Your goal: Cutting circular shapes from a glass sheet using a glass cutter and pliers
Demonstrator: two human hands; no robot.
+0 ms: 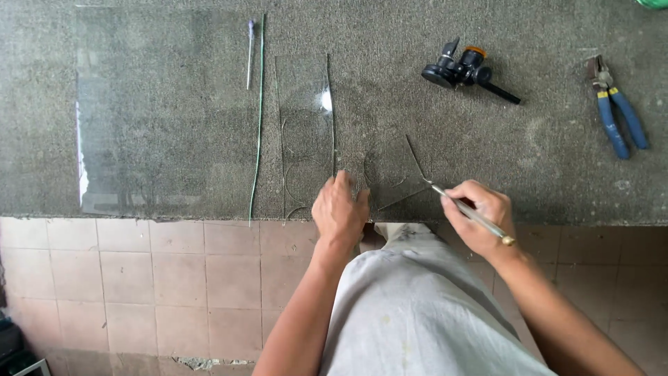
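Glass offcut [393, 177] at the carpeted bench's [529, 160] near edge, left hand [339, 209] flat on it, not gripping.
Right hand [480, 216] grasps a pen-like glass cutter [470, 211], tip seemingly at the corner; a slip could skid it or crack the piece.

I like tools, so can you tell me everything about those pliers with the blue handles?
The pliers lie flat on the grey carpet-like worktop, far to the right, well beyond the right hand. They have two long blue handles with small yellow bands near the joint, and short grey metal-looking jaws pointing away from the person. The handles are spread slightly. Nothing touches them except the worktop.
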